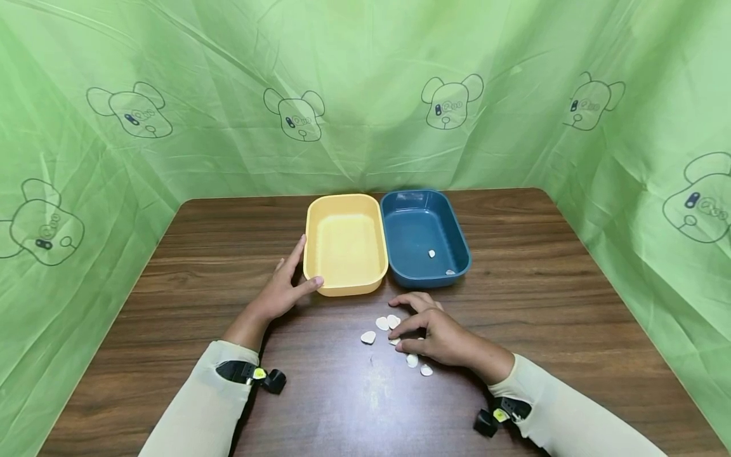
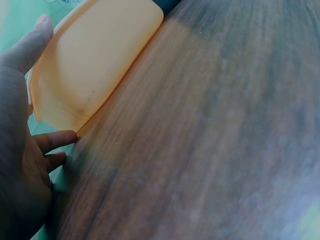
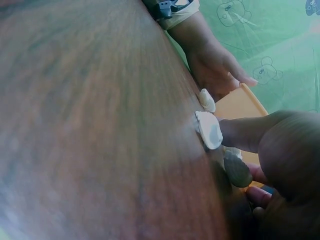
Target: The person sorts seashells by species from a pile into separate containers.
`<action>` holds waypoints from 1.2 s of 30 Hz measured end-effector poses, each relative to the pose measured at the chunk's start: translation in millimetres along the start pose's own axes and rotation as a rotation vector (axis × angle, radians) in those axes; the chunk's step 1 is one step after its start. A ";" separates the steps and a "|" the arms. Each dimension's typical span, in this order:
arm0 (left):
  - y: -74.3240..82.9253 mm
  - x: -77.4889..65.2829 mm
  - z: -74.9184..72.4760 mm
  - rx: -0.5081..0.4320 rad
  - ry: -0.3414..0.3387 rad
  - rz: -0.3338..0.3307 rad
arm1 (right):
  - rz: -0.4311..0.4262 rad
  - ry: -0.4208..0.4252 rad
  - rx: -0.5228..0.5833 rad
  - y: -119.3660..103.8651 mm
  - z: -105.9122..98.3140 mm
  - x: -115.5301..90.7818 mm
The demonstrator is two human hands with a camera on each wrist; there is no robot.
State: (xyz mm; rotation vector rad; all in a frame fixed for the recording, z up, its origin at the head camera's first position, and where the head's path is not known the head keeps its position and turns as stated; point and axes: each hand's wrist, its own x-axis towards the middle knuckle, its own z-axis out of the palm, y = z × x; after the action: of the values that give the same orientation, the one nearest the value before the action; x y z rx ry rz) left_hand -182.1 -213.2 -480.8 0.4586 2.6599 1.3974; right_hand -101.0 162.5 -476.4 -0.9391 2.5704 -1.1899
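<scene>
My left hand point(image 1: 280, 293) rests against the near left corner of a yellow bin point(image 1: 345, 289), its thumb on the rim and its fingers along the side. The left wrist view shows the thumb point(image 2: 37, 37) at the rim and lower fingers beside the bin. My right hand point(image 1: 442, 336) is low over several pale seashells on the table, fingers bent and spread. One shell point(image 1: 394, 341) lies partly hidden by its thumb and index finger. In the right wrist view, the thumb is beside a white shell point(image 3: 210, 131), and a darker shell point(image 3: 237, 170) is near the fingertips.
A blue bin point(image 1: 422, 279) stands right beside the yellow one, with a couple of small pale shells point(image 1: 431, 253) inside. Loose shells point(image 1: 368, 337) lie around the right hand on the wooden table point(image 1: 228, 241). Green cloth point(image 1: 365, 152) hangs behind and at both sides.
</scene>
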 end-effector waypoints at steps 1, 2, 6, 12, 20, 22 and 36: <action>0.0 0.1 0.0 0.002 0.000 -0.001 | -0.001 0.001 0.000 0.0 0.1 0.1; 0.1 0.2 -0.2 0.001 -0.002 -0.001 | -0.004 0.003 0.002 0.1 0.2 0.2; 0.8 0.9 -0.1 0.000 -0.002 -0.004 | -0.022 0.020 0.010 0.8 0.5 0.6; -0.5 1.6 0.3 -0.002 0.003 0.004 | -0.037 0.056 0.042 0.5 -0.6 1.7; -1.4 1.2 0.8 -0.007 0.018 0.011 | -0.114 0.113 0.116 5.4 1.3 1.7; -1.5 1.5 0.6 -0.001 0.013 0.008 | -0.118 0.116 0.134 6.1 1.3 1.6; -2.2 1.2 0.0 0.002 -0.001 -0.011 | -0.239 0.183 0.203 6.8 -0.7 1.4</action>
State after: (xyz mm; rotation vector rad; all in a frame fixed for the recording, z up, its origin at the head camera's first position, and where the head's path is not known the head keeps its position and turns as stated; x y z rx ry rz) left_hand -183.7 -214.0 -482.5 0.4441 2.6591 1.3912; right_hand -105.6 165.4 -480.7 -1.1642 2.4584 -1.6371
